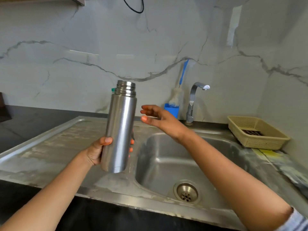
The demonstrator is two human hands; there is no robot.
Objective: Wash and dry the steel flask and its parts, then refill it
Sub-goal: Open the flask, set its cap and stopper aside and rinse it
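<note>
Steel flask (120,129) stands nearly upright in the air, its top leaning slightly right, held over the steel drainboard (58,144) just left of the sink (166,164). The left hand (96,151) grips its lower half, thumb across the front and the fingers (132,141) wrapped round the far side. The right hand (160,120) hovers just beside the upper body with its fingers straight and spread. It holds nothing and is apart from the metal.

The threads at the neck are bare, so the outer cup is off; whether an inner stopper sits in the mouth cannot be told from this angle. A small green shape shows behind the neck, too hidden to name.

No water comes from the tap (193,100), and the basin around the drain (186,192) holds no suds or standing water. The bottle brush (179,90) stands untouched in its blue holder (171,110) by the wall. A beige basket (270,142) sits at the right on the sink's edge with something dark inside.

By these signs the task looks to be near its start. The steel flask is partly taken apart, while washing, drying and refilling all seem yet to be done. The right hand appears placed to take the neck, perhaps to free a remaining part.
</note>
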